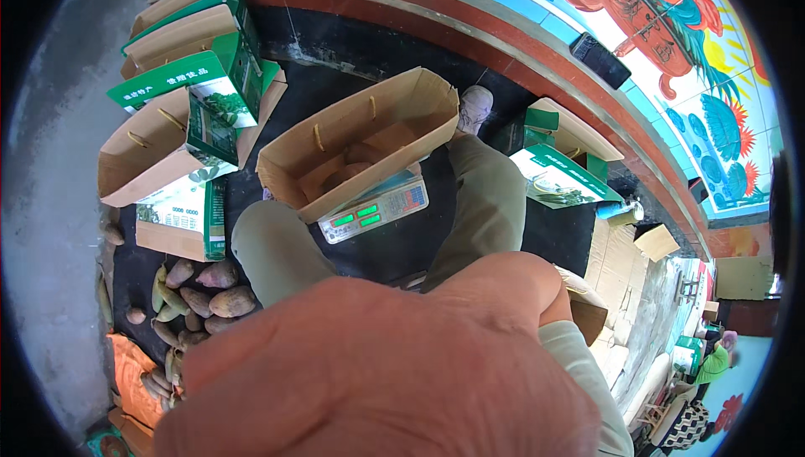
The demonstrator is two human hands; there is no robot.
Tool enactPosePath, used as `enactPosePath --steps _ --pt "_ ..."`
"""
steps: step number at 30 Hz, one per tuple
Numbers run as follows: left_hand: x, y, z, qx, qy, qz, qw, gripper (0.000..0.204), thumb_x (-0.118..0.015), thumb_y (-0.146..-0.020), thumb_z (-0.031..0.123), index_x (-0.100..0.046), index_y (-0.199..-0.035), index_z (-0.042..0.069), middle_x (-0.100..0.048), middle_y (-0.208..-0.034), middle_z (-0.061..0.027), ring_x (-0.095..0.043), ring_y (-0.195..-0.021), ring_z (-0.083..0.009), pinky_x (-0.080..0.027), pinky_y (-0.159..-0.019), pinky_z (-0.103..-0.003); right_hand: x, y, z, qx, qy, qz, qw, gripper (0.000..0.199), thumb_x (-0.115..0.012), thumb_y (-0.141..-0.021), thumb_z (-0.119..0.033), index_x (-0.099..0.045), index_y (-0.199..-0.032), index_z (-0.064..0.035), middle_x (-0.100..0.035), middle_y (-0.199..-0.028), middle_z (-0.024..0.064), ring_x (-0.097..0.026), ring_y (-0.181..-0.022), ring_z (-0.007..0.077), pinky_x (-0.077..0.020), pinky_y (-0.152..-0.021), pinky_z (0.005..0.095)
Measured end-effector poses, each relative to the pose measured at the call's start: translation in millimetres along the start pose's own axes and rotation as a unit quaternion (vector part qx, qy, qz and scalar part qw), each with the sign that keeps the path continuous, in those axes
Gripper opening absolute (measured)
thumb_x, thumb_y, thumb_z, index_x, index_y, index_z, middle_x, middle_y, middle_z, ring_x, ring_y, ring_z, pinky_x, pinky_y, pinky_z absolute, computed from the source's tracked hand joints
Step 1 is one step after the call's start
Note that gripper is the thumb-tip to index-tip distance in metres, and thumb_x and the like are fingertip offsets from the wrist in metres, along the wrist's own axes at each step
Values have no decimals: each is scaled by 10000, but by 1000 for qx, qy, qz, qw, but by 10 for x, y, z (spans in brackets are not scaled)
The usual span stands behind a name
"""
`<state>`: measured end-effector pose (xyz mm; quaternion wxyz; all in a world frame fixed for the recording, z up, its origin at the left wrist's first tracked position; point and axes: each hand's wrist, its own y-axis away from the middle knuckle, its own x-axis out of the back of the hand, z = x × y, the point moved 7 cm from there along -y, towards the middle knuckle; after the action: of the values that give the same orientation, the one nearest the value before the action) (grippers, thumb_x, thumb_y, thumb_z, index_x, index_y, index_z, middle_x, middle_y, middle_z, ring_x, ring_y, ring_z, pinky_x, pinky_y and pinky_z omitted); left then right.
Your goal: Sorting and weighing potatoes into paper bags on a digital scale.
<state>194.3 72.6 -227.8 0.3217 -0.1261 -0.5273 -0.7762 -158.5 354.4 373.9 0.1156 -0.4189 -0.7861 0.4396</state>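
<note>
My right hand [377, 373] is raised very close to the camera, large and blurred, its bent arm [511, 285] rising from the lower right. Its fingers cannot be made out. My left hand is out of view. Between my knees, an open cardboard box [293, 155] with yellow cord handles rests on a digital scale [375, 214] with green-lit displays. Brown rounded tubers [340, 175] lie in the box's shaded inside. Left of my left knee, several tubers [232, 301], purplish-brown and greenish, are heaped on the black floor covering.
Several green-and-white cartons [180, 215] with open tops stand at the left. Another open green carton [560, 173] sits right of my right leg. An orange sack [134, 377] lies lower left. A black phone [600, 59] rests near the painted tile wall. Another person [713, 365] appears far right.
</note>
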Motion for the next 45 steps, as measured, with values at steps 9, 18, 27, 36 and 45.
enactPosePath --steps 9,18,27,36,45 --pt "156 -343 133 -36 -14 -3 999 324 -565 -779 235 -612 -1093 173 -614 -1001 -185 -590 -963 -345 -473 -823 -426 116 -39 -148 22 21 -14 999 204 -545 -782 -167 -612 -932 -45 -524 -742 80 -539 -646 224 -428 -547 319" --pt "369 -738 263 -68 -31 -4 997 331 -566 -778 229 -606 -1103 175 -611 -1007 -184 -589 -966 -345 -473 -823 -426 -243 -60 241 47 37 -26 998 204 -542 -780 -173 -610 -924 -46 -512 -729 77 -533 -633 227 -422 -539 321" --pt "645 -1121 448 -96 -43 1 994 340 -566 -778 223 -600 -1113 177 -608 -1013 -183 -587 -969 -345 -473 -822 -425 -23 -68 -15 74 47 -42 995 203 -538 -779 -180 -607 -917 -47 -500 -717 74 -527 -621 229 -416 -530 323" --pt "942 -1573 638 -126 -58 1 990 348 -567 -778 217 -595 -1122 178 -605 -1018 -181 -586 -972 -345 -474 -822 -425 -303 -59 270 99 62 -55 992 203 -534 -777 -186 -605 -909 -48 -488 -704 71 -522 -609 231 -410 -522 325" --pt "1271 -1905 761 -142 -58 9 988 357 -567 -777 211 -589 -1132 180 -602 -1024 -180 -584 -975 -345 -474 -822 -424 19 338 819 -58 187 -150 969 138 -654 -780 -98 -634 -908 -51 -587 -786 63 -576 -689 221 -457 -579 314"
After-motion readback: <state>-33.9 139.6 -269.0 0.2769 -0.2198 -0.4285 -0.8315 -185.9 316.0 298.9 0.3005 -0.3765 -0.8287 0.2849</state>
